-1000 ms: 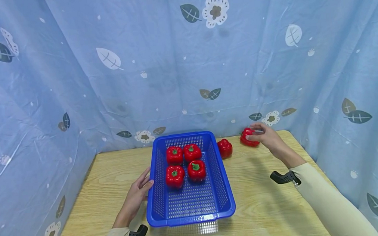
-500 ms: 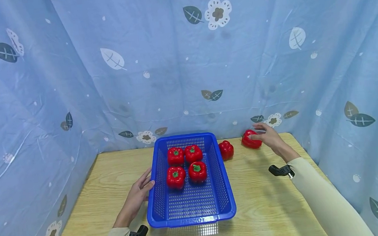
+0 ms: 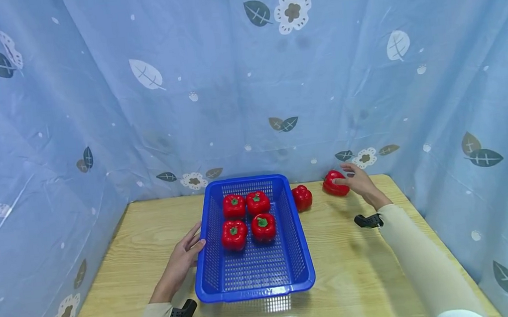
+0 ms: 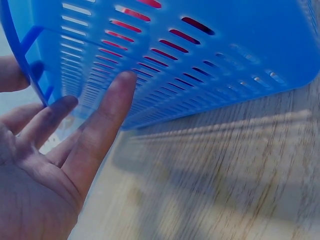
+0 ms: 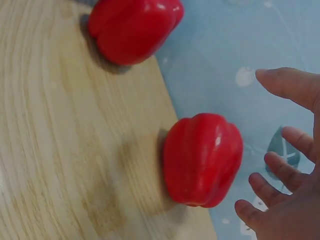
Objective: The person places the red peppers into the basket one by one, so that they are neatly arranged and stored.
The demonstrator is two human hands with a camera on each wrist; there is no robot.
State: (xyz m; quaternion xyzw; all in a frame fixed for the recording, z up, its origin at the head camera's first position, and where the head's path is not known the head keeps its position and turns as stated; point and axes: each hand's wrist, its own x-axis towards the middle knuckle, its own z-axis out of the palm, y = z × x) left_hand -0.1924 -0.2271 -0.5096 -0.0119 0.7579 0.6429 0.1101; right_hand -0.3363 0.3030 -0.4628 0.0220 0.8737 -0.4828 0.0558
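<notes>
Near the left side of the blue plastic basket (image 3: 256,293), my left hand (image 3: 182,260) has its fingers along the wall and rim. In the left wrist view, one straight finger (image 4: 112,102) lies against the slotted outer wall. Four-lobed red bell peppers (image 3: 234,234) with green stems, several in all, stand in the basket's back half. At the table's back right, my right hand (image 3: 361,183) hovers by a red bell pepper (image 3: 334,183) on its side. In the right wrist view, the spread fingers (image 5: 287,172) stand apart from this bell pepper (image 5: 202,160).
Another red bell pepper (image 3: 302,198) lies just outside the basket's right wall, between it and the far pepper. The wooden table (image 3: 351,281) ends at a blue patterned curtain (image 3: 213,106), which closes in the back and both sides.
My right wrist and forearm have swung a little inward to the left, while the right fingers stay by the far pepper. The left hand and basket keep their places; the head view shifts slightly.
</notes>
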